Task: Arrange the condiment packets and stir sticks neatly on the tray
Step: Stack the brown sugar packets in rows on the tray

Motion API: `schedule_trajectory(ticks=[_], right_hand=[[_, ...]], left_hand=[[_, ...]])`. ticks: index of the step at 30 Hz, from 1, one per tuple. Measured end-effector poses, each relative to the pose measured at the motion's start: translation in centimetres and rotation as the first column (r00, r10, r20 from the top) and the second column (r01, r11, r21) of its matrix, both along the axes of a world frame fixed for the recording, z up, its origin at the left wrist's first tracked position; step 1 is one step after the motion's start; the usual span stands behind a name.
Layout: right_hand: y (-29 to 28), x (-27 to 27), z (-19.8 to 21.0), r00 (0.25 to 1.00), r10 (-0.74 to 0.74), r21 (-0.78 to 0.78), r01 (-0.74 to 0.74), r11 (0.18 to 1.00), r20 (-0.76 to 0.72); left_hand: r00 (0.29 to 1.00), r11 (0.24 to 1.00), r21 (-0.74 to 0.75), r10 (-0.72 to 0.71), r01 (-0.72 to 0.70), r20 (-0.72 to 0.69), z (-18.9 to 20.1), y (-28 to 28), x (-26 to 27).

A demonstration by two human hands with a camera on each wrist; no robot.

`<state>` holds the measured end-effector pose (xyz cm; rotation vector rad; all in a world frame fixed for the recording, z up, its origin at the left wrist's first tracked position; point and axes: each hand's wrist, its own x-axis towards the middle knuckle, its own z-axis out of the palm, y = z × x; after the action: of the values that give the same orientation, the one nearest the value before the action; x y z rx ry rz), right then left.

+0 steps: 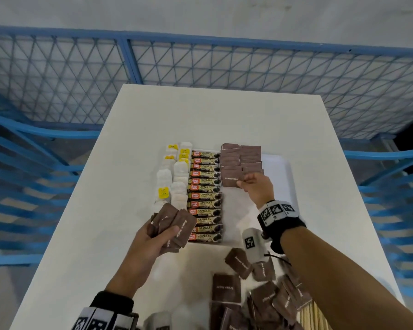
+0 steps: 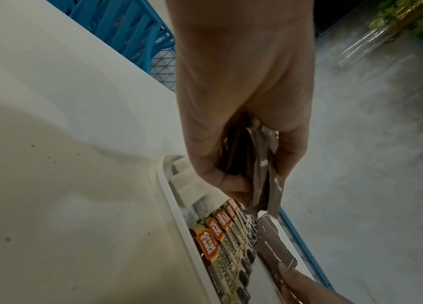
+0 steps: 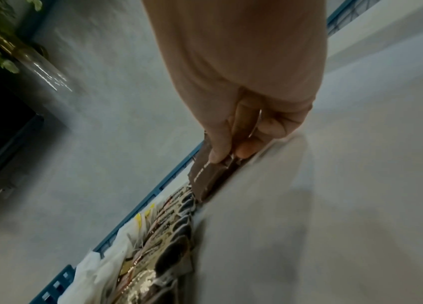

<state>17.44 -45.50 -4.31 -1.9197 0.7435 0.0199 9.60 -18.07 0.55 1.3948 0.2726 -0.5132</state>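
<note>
A white tray (image 1: 280,177) lies mid-table. It holds white tea bags (image 1: 174,177) on the left, a column of coffee granule sachets (image 1: 204,194) in the middle and rows of brown sugar packets (image 1: 241,158) at the far right. My right hand (image 1: 254,186) pinches one brown sugar packet (image 1: 230,178) at the near end of those rows; the same packet (image 3: 205,176) shows in the right wrist view. My left hand (image 1: 153,236) grips a bunch of brown sugar packets (image 1: 174,225) over the tray's near left corner, also seen as a bunch (image 2: 254,174) in the left wrist view.
Loose brown sugar packets (image 1: 255,294) lie heaped on the white table (image 1: 224,110) near me. Wooden stir sticks (image 1: 312,315) lie at the near right. Blue mesh fencing (image 1: 200,63) surrounds the table. The tray's right part shows bare white.
</note>
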Motion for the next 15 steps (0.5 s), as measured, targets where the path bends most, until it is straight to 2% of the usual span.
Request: schedule_trajectory(ticks=[6, 15], right_hand=[[0.43, 0.57, -0.12, 0.999, 0.029, -0.105, -0.031, 0.994, -0.023], [0.57, 0.49, -0.56, 0.999, 0.036, -0.150, -0.036, 0.988, 0.000]], left_hand=[[1.000, 1.000, -0.013, 0.006, -0.006, -0.025, -0.32, -0.63, -0.06], [0.999, 1.000, -0.017, 0.007, -0.008, -0.050, -0.71, -0.99, -0.18]])
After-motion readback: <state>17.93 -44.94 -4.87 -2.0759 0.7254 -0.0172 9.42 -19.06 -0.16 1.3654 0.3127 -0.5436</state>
